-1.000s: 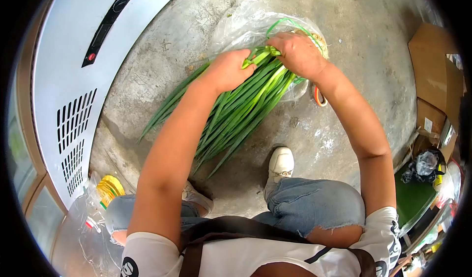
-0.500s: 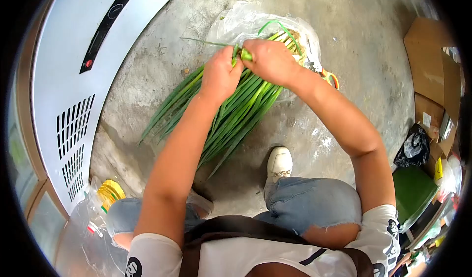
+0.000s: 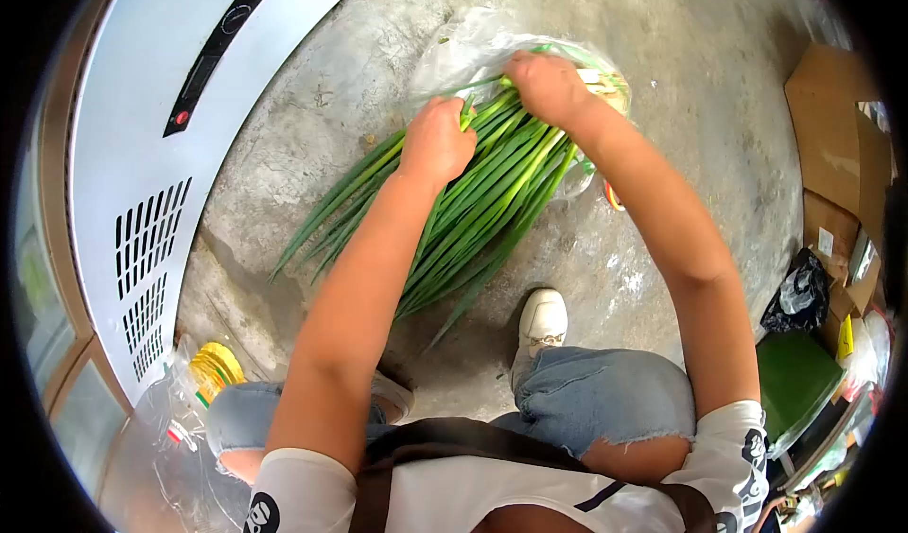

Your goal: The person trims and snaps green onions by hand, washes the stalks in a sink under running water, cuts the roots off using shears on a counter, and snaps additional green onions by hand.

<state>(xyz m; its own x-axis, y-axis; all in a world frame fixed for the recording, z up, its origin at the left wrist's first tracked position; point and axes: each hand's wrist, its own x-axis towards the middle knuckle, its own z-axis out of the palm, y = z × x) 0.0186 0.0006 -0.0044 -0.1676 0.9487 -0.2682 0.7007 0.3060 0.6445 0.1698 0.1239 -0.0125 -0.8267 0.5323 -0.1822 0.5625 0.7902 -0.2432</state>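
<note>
A large bunch of green onions (image 3: 501,197) lies on the floor, its long leaves fanned toward the lower left and its pale root ends (image 3: 605,87) at the upper right. My left hand (image 3: 440,140) is closed at the upper edge of the leaves, with green leaf tips poking out by the thumb. Farther up the bunch, my right hand (image 3: 547,88) is closed near the pale stalks, a green strand showing at its fingers. Its fingertips are largely hidden. Under the root ends spreads a clear plastic bag (image 3: 459,52). Scissors (image 3: 614,196) show only part of an orange handle beside my right forearm.
A white appliance (image 3: 203,88) with vents stands at the left. By my left knee lies a plastic bottle with a yellow part (image 3: 216,372). Cardboard boxes (image 3: 832,131), a black plastic bag (image 3: 797,292) and a green container (image 3: 796,377) line the right side.
My hands have moved apart from where they met above the bunch. The right hand has gone up and right toward the root ends; the left stays over the leaves, slightly lower.
</note>
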